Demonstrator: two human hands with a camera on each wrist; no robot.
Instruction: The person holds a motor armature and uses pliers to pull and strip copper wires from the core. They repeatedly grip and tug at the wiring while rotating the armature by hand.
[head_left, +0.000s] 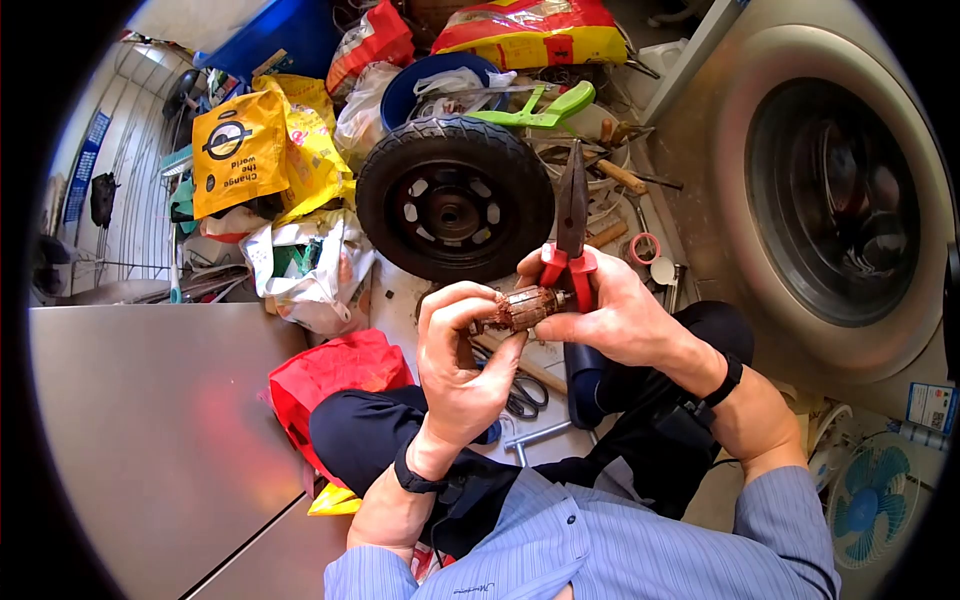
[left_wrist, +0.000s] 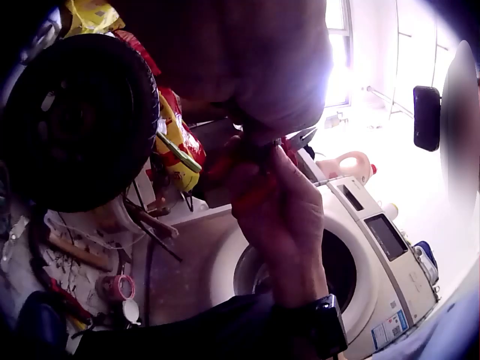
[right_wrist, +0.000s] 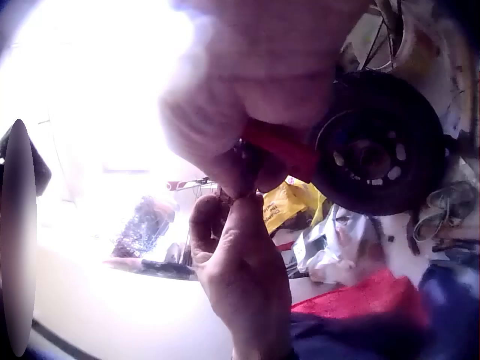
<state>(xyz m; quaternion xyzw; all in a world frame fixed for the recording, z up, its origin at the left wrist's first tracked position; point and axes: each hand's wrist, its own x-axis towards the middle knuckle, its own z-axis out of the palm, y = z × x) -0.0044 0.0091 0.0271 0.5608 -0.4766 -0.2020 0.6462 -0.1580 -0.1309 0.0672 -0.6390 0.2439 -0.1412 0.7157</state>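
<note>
In the head view, a small motor armature [head_left: 527, 308] with copper windings is held level between both hands, above the lap. My left hand [head_left: 462, 365] pinches its winding end between thumb and fingers. My right hand [head_left: 635, 315] steadies the shaft end with the thumb and also grips red-handled pliers [head_left: 573, 205], whose dark jaws point up and away. In the right wrist view, a red plier handle [right_wrist: 281, 146] shows under the right palm, close above the left hand [right_wrist: 244, 262]. The left wrist view shows the right hand [left_wrist: 281, 217], with the armature mostly hidden.
A wheel with a black tyre [head_left: 400, 240] lies just beyond the hands. At right stands a washing machine [head_left: 735, 130]; at left, a grey metallic panel [head_left: 160, 400]. Scissors [head_left: 525, 397] and a T-handled tool [head_left: 535, 437] lie between the legs. A red bag [head_left: 340, 370] is by the left knee.
</note>
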